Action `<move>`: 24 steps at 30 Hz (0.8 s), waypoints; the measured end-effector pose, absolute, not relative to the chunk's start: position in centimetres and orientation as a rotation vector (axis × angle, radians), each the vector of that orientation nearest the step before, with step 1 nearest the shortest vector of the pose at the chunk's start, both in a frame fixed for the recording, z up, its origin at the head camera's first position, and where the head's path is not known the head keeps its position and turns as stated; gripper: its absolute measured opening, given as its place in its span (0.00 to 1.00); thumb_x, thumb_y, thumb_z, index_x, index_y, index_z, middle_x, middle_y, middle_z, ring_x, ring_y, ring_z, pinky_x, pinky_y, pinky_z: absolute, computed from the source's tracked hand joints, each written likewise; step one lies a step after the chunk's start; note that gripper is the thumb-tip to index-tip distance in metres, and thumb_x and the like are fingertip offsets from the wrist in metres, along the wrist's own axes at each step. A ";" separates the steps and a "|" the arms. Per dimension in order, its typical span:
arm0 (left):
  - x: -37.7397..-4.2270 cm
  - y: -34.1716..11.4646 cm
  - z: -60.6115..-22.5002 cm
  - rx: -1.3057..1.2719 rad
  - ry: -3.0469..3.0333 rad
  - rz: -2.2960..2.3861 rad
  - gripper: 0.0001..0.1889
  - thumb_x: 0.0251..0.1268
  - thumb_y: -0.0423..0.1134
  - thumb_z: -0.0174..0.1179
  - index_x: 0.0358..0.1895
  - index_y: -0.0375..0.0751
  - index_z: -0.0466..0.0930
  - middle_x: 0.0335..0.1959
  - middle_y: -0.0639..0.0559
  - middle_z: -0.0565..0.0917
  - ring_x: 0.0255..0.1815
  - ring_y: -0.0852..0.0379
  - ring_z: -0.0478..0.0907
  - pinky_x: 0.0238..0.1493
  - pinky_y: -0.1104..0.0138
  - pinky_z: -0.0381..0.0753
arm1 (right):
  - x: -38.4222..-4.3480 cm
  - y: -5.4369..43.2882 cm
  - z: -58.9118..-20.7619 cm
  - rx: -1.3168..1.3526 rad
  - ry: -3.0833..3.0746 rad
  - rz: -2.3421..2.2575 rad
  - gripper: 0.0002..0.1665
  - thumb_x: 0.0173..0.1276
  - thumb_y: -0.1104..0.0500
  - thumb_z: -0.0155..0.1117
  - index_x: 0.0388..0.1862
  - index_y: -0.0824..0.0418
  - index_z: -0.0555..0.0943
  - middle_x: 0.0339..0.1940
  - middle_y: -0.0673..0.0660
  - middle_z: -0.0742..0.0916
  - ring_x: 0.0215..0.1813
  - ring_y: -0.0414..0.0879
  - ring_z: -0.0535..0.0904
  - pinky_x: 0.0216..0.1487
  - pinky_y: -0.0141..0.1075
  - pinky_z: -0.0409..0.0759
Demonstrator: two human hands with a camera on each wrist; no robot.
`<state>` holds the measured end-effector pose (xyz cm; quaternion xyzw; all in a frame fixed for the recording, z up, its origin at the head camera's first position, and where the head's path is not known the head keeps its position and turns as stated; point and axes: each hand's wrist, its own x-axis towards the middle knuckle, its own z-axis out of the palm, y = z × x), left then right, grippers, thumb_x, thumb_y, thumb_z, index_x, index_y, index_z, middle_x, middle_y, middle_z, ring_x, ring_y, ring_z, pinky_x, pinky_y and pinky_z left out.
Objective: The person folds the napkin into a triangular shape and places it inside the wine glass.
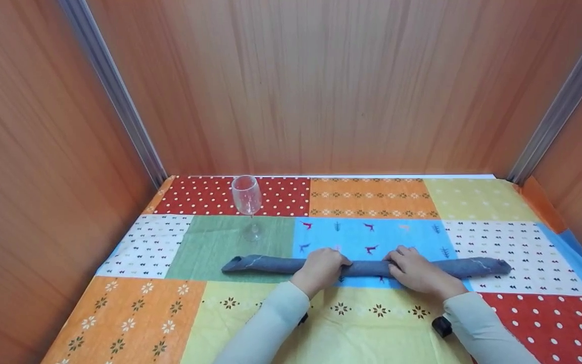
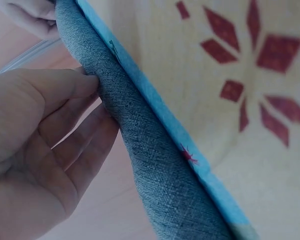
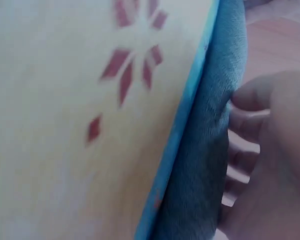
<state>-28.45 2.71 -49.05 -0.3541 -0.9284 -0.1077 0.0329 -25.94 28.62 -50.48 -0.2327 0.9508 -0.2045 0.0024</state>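
A grey-blue cloth rolled into a long tube (image 1: 367, 268) lies crosswise on the patchwork tablecloth, its two ends loosely coiled. Left of its middle, my left hand (image 1: 320, 268) grips the roll from above. My right hand (image 1: 416, 269) holds it a short way to the right, leaving a stretch of roll between the hands. In the left wrist view, the thumb and fingertips of the left hand (image 2: 55, 125) pinch the edge of the cloth roll (image 2: 140, 135). The right wrist view has the right hand (image 3: 275, 145) with its thumb against the roll (image 3: 205, 135) and its fingers bent along it.
A clear stemmed wine glass (image 1: 246, 197) stands upright behind the left end of the roll. Under everything lies a patchwork tablecloth (image 1: 134, 313) of coloured squares. Wood-grain panels (image 1: 321, 91) rise at the back and both sides, with grey metal posts (image 1: 114, 91) at the corners.
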 end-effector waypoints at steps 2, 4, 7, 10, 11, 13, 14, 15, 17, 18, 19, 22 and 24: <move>-28.4 2.7 -49.1 -1.094 -2.841 -0.311 0.14 0.69 0.29 0.61 0.52 0.48 0.89 0.48 0.53 0.88 0.48 0.57 0.85 0.49 0.66 0.82 | -26.1 28.0 -50.6 -0.736 2.953 -0.672 0.15 0.77 0.53 0.58 0.54 0.60 0.80 0.46 0.52 0.79 0.48 0.51 0.73 0.48 0.51 0.74; -28.4 2.8 -49.2 -1.095 -2.826 -0.294 0.14 0.69 0.29 0.61 0.52 0.49 0.89 0.47 0.53 0.88 0.47 0.57 0.85 0.48 0.66 0.82 | -26.4 27.2 -50.7 -0.736 2.944 -0.665 0.18 0.73 0.50 0.63 0.54 0.60 0.80 0.45 0.51 0.78 0.47 0.50 0.72 0.46 0.49 0.73; -28.5 2.8 -49.2 -1.086 -2.828 -0.288 0.14 0.69 0.30 0.62 0.52 0.49 0.89 0.47 0.54 0.88 0.46 0.57 0.85 0.49 0.66 0.82 | -27.0 26.1 -50.8 -0.668 2.942 -0.635 0.18 0.66 0.51 0.68 0.50 0.59 0.79 0.41 0.50 0.77 0.44 0.48 0.70 0.44 0.47 0.72; -28.7 2.8 -49.2 -1.080 -2.855 -0.316 0.14 0.69 0.30 0.62 0.53 0.49 0.89 0.48 0.54 0.88 0.48 0.58 0.84 0.51 0.66 0.81 | -27.5 25.4 -50.9 -0.588 2.926 -0.631 0.16 0.62 0.53 0.68 0.45 0.58 0.77 0.38 0.50 0.75 0.42 0.49 0.69 0.42 0.46 0.71; -28.8 2.7 -49.2 -1.077 -2.863 -0.326 0.14 0.69 0.30 0.62 0.53 0.49 0.88 0.49 0.54 0.88 0.49 0.58 0.84 0.51 0.66 0.81 | -27.6 25.3 -50.9 -0.568 2.914 -0.636 0.16 0.62 0.53 0.68 0.44 0.58 0.76 0.38 0.51 0.75 0.42 0.49 0.68 0.42 0.46 0.70; -28.9 2.6 -49.2 -1.081 -2.870 -0.340 0.15 0.69 0.30 0.62 0.53 0.50 0.88 0.49 0.54 0.87 0.50 0.58 0.84 0.52 0.66 0.81 | -27.8 25.2 -51.0 -0.560 2.901 -0.641 0.15 0.62 0.53 0.67 0.42 0.58 0.74 0.36 0.51 0.73 0.41 0.49 0.67 0.41 0.45 0.69; -28.9 2.6 -49.2 -1.088 -2.872 -0.347 0.15 0.69 0.31 0.62 0.53 0.50 0.88 0.50 0.54 0.87 0.50 0.58 0.83 0.52 0.66 0.81 | -27.8 25.2 -51.0 -0.561 2.901 -0.640 0.15 0.62 0.53 0.67 0.41 0.58 0.74 0.35 0.51 0.73 0.40 0.49 0.66 0.40 0.45 0.68; -28.9 2.5 -49.2 -1.093 -2.875 -0.355 0.14 0.69 0.31 0.62 0.53 0.49 0.88 0.50 0.55 0.87 0.51 0.59 0.83 0.53 0.66 0.80 | -27.9 25.1 -51.1 -0.565 2.902 -0.638 0.15 0.63 0.52 0.66 0.40 0.58 0.73 0.35 0.51 0.72 0.40 0.49 0.66 0.40 0.44 0.68; -29.0 2.5 -49.1 -1.095 -2.888 -0.372 0.13 0.69 0.33 0.63 0.53 0.49 0.88 0.49 0.55 0.87 0.50 0.60 0.83 0.53 0.66 0.80 | -27.9 25.2 -51.1 -0.591 2.904 -0.648 0.14 0.63 0.53 0.66 0.40 0.59 0.73 0.34 0.52 0.72 0.39 0.49 0.65 0.39 0.44 0.66; -29.1 2.5 -49.0 -1.093 -2.901 -0.378 0.13 0.69 0.35 0.64 0.54 0.48 0.88 0.49 0.55 0.87 0.50 0.60 0.83 0.54 0.66 0.80 | -27.9 25.3 -51.1 -0.605 2.904 -0.651 0.14 0.64 0.53 0.65 0.39 0.59 0.72 0.34 0.52 0.71 0.39 0.49 0.65 0.38 0.44 0.66; -29.1 2.5 -49.0 -1.087 -2.918 -0.386 0.14 0.68 0.37 0.65 0.55 0.48 0.87 0.49 0.55 0.87 0.49 0.60 0.83 0.54 0.66 0.79 | -27.8 25.3 -51.0 -0.622 2.905 -0.657 0.14 0.64 0.53 0.65 0.39 0.59 0.72 0.34 0.52 0.71 0.39 0.49 0.65 0.38 0.44 0.65; -29.1 2.9 -48.7 -1.052 -2.995 -0.385 0.20 0.66 0.45 0.67 0.59 0.47 0.84 0.53 0.54 0.85 0.51 0.59 0.80 0.56 0.65 0.78 | -27.7 25.5 -51.0 -0.665 2.904 -0.683 0.12 0.65 0.55 0.64 0.40 0.60 0.73 0.35 0.52 0.71 0.39 0.49 0.65 0.39 0.44 0.65; -29.0 3.3 -48.6 -1.036 -3.034 -0.353 0.25 0.64 0.50 0.68 0.63 0.46 0.81 0.55 0.52 0.83 0.53 0.57 0.79 0.58 0.63 0.77 | -27.6 25.6 -51.0 -0.675 2.902 -0.696 0.12 0.66 0.55 0.63 0.41 0.60 0.73 0.35 0.51 0.72 0.39 0.48 0.65 0.39 0.43 0.66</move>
